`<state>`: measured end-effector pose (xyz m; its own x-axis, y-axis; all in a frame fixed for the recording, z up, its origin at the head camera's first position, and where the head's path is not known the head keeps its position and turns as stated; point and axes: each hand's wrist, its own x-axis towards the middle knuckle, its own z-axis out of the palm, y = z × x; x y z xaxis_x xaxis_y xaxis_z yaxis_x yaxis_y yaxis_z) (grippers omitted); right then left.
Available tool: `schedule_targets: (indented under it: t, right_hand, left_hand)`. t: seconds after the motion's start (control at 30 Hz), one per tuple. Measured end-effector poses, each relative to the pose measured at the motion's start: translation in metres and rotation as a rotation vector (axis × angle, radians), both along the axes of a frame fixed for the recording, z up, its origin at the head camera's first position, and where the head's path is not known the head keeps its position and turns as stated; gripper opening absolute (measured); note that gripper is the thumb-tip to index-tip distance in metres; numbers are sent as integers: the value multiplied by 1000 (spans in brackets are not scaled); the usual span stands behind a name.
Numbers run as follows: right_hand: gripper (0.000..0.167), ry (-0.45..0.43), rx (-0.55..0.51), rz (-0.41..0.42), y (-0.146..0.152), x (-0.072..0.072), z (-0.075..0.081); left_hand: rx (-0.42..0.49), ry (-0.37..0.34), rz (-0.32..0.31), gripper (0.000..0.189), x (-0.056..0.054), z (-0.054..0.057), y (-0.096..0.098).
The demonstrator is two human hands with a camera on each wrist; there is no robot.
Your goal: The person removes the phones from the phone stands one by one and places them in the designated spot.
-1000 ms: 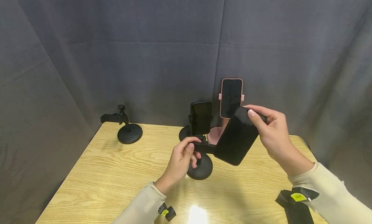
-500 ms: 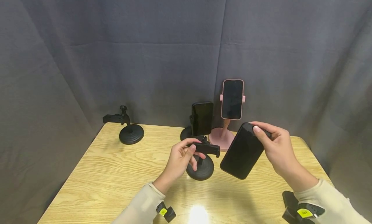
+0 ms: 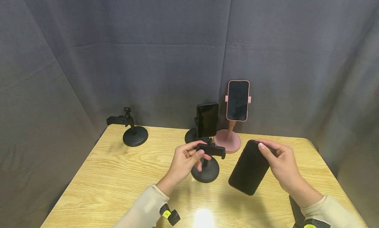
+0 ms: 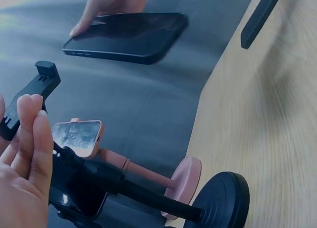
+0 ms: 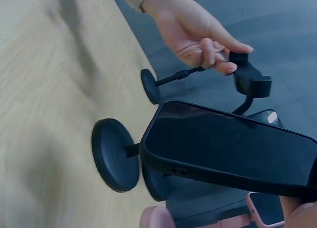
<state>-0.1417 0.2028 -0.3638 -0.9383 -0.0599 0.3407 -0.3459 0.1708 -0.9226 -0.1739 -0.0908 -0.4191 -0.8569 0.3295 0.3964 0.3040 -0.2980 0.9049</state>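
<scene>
In the head view my left hand (image 3: 183, 162) grips the left end of the sideways clamp (image 3: 212, 150) on a black phone stand (image 3: 206, 171). Nothing sits in that clamp; its hooked right end shows clearly. My right hand (image 3: 281, 164) pinches a black phone (image 3: 250, 168) by its upper corner, thumb on the screen side. Tilted, the phone hangs over the table to the right of the clamp, apart from it. From the right wrist, the dark screen of the phone (image 5: 228, 143) spans much of the view, with the left hand (image 5: 198, 34) at the clamp (image 5: 250, 79) beyond.
Behind stand a black stand holding a dark phone (image 3: 206, 120) and a pink stand (image 3: 227, 140) holding a pink-cased phone (image 3: 238, 100). Another black stand (image 3: 135, 136) with a bare clamp is at the back left. A dark flat object (image 3: 296, 210) lies partly under the right forearm.
My right hand has drawn the black phone down and to the right, away from the clamp it overlapped, uncovering the pink stand's base. The left hand has stayed at the clamp.
</scene>
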Motion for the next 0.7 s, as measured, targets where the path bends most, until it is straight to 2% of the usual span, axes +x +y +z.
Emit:
schedule_targets:
  t: [0.3, 0.7]
  right_hand:
    - [21, -82, 41, 10, 0, 6, -14]
    - [34, -99, 156, -15, 1, 10, -21]
  left_hand:
    - [21, -11, 27, 45, 0, 2, 1]
    - [63, 10, 49, 44, -3, 7, -7]
